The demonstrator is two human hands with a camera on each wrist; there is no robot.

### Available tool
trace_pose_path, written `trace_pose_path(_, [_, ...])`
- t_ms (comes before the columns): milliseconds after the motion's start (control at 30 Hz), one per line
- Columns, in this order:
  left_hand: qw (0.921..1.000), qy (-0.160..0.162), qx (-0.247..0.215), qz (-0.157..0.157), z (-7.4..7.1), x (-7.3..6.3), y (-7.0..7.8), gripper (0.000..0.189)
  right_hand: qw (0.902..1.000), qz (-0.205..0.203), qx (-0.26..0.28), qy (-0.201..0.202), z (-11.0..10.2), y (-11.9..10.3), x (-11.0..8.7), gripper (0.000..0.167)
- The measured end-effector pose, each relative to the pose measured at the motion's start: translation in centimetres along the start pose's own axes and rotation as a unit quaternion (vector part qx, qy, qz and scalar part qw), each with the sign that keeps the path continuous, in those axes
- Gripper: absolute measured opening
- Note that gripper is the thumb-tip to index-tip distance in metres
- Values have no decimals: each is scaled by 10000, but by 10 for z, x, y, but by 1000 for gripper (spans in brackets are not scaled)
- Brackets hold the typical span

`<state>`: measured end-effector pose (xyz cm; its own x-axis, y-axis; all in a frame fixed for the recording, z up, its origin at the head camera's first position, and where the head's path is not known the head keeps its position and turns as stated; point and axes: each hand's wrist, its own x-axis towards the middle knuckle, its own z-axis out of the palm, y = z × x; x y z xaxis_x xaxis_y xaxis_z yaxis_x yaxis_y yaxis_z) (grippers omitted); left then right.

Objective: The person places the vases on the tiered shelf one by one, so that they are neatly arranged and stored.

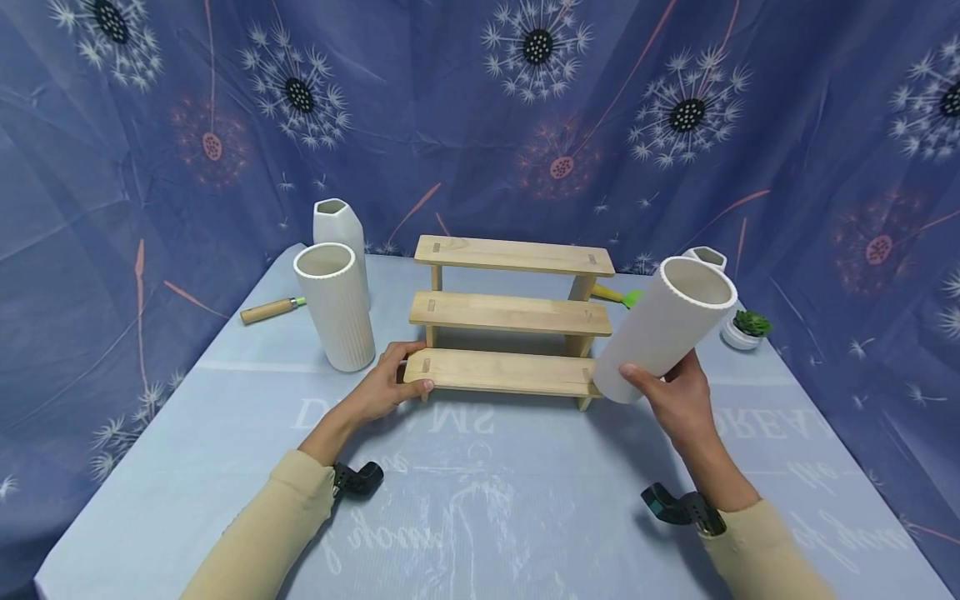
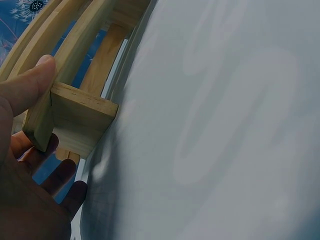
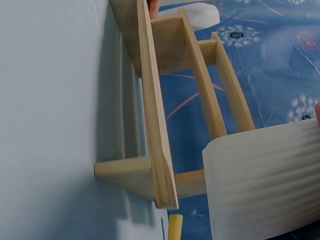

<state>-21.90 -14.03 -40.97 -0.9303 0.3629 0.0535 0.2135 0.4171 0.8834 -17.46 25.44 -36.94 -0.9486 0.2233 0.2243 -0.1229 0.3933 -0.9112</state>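
A three-step wooden shelf (image 1: pixel 510 315) stands mid-table. My left hand (image 1: pixel 416 367) grips the left end of its lowest step, thumb on the front edge and fingers behind. In the left wrist view the thumb (image 2: pixel 40 70) presses that step's end (image 2: pixel 75 115). My right hand (image 1: pixel 660 377) holds a white ribbed cylinder vase (image 1: pixel 667 329) by its base, tilted with its mouth up and to the right, just off the shelf's right end. The right wrist view shows this vase (image 3: pixel 265 180) beside the shelf (image 3: pixel 155 125).
A second ribbed vase (image 1: pixel 335 304) stands left of the shelf, a hexagonal white vase (image 1: pixel 337 221) behind it. A wooden-handled tool (image 1: pixel 272 310) lies far left. At the right stand another hexagonal vase (image 1: pixel 705 257), a small potted succulent (image 1: pixel 742 329) and a green-tipped tool (image 1: pixel 618 294).
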Motion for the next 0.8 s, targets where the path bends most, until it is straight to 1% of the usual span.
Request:
trace_pose_path(67, [10000, -31, -8, -22, -1, -4, 10, 67, 10000, 54, 1, -77, 3, -6, -1, 83])
trace_pose_path(167, [10000, -59, 19, -50, -2, -6, 17, 66, 9999, -20, -16, -147, 8, -9, -1, 84])
trace_pose_path(300, [10000, -52, 12, -77, -2, -7, 18, 66, 9998, -113, 26, -176, 13, -11, 0, 83])
trace_pose_path(500, [9999, -62, 54, -87, -2, -6, 16, 66, 9994, -189, 143, -247, 20, -12, 2, 82])
trace_pose_path(567, [9999, -54, 48, -92, -1, -3, 9, 67, 9993, -182, 161, -280, 23, -13, 3, 81])
trace_pose_path(733, [10000, 20, 60, -73, 2, 7, -16, 70, 9991, -157, 182, -352, 29, -16, 3, 81])
trace_pose_path(800, [9999, 43, 91, -47, 2, 9, -21, 71, 9991, -144, 173, -364, 32, -17, 4, 81])
